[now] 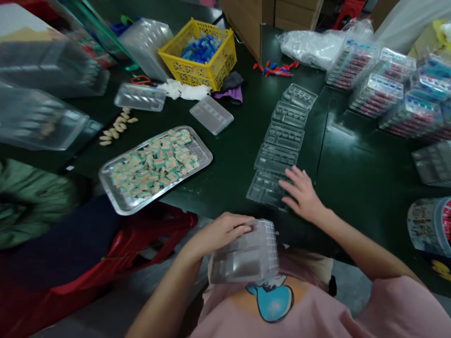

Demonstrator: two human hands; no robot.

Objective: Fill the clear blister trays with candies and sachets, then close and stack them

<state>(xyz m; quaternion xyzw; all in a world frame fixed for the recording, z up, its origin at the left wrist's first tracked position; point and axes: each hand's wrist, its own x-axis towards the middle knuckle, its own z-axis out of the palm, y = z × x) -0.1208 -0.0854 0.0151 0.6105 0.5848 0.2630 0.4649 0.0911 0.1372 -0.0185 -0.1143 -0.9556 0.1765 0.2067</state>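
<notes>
Counted five clear trays [283, 136] in a line from two to four o'clock. Closed the left hand [229, 230] on one clear stack [243, 263], near six. Spread the right hand [303, 195] open at four, fingers covering part of the nearest tray; could not tell whether touching. Saw one metal tray [123, 204] of striped pieces [155, 164] at nine, one yellow basket [213, 72] at eleven, packed stacks [377, 96] at two. Could not count the red-and-blue pieces [278, 72] at one. Found the tub [424, 230], between three and four, cut off; the containers [52, 61] at ten, blurred.
</notes>
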